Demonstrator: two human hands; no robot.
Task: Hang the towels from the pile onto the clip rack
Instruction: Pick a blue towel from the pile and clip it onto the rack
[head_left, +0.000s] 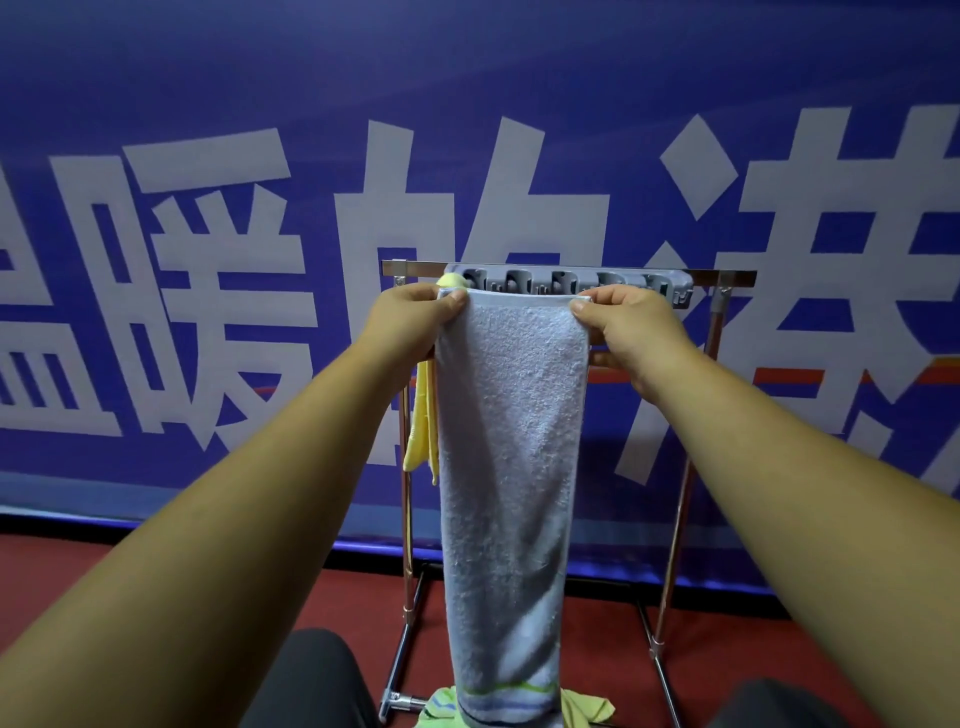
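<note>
1. Holding up the long pale blue terry-cloth towel (511, 441) by its top edge, the two hands stretch it flat just in front of the grey plastic clip rack (571, 283). The rack is fixed on the top bar of the shiny metal frame (675, 545).
2. The left hand (415, 312) pinches the upper left corner of the towel between the thumb and the curled fingers. The right hand (634, 327) pinches the upper right corner in the same way. Neither hand has anything else in it.
3. The towel hangs straight down from the hands. Its striped lower end reaches the pile of green and yellow towels (587, 709) on the red floor.
4. A yellow cloth (423, 421) already hangs at the left end of the rack, partly hidden behind the left hand and the blue towel.
5. I judge that the towel is soft, limp and rather light. Its looped surface looks rough, so it should not slip from the fingers, but it will sag wherever it is not supported.
6. The best place to hold it seems to be the top hem close to the corners, as now, so that the edge is tight. A tight, straight hem should go more easily into a free clip to the right of the yellow cloth. I cannot tell exactly which clips are free, because the towel covers part of them.
</note>
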